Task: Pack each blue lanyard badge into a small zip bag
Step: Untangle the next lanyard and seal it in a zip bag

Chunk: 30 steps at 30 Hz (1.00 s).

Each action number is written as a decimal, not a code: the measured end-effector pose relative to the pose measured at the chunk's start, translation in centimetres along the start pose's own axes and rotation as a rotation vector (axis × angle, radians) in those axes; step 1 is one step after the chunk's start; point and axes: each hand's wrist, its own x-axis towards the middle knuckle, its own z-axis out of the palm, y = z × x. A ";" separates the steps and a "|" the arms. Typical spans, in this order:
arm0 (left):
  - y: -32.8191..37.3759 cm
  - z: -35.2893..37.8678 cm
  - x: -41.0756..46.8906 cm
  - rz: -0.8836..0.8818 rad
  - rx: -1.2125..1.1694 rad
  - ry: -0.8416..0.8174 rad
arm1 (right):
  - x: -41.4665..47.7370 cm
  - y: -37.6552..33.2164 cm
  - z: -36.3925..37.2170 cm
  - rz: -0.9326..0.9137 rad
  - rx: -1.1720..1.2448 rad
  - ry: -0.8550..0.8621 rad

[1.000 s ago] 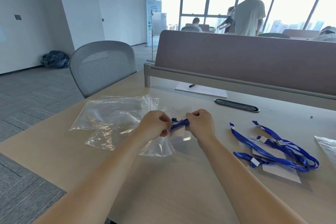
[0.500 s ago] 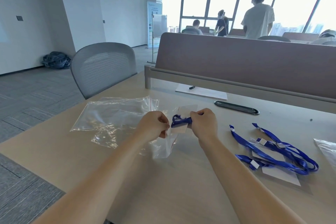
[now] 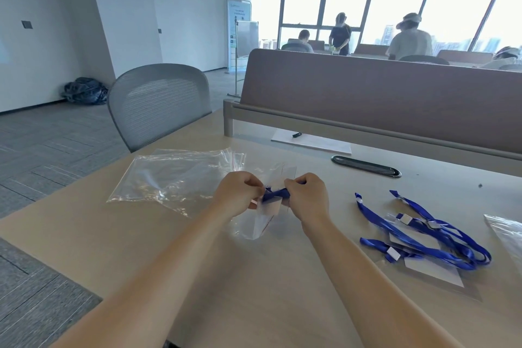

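Observation:
A folded blue lanyard badge (image 3: 273,194) is stretched between my two hands above the desk. My left hand (image 3: 238,196) pinches its left end together with the mouth of a small clear zip bag (image 3: 255,224), which hangs below. My right hand (image 3: 306,195) grips the lanyard's right end. The badge's pale card shows just under the strap. More blue lanyard badges (image 3: 423,234) lie tangled on the desk to the right.
A pile of clear zip bags (image 3: 175,178) lies left of my hands. Another bag (image 3: 508,232) pokes in at the right edge. A paper with a pen (image 3: 310,142) and a cable slot (image 3: 365,166) sit by the brown divider (image 3: 381,99). A grey chair (image 3: 158,104) stands beyond the desk's left edge.
Both hands lifted the lanyard and small bag slightly off the desk and kept their grip. People in the background have shifted.

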 end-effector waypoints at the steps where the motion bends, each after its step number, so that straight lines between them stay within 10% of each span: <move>1: 0.0 0.0 0.0 0.004 -0.003 0.001 | 0.0 0.2 0.1 0.002 -0.005 -0.003; 30: 1.1 0.2 0.0 0.090 0.225 0.123 | 0.9 1.4 0.9 -0.020 -0.131 0.028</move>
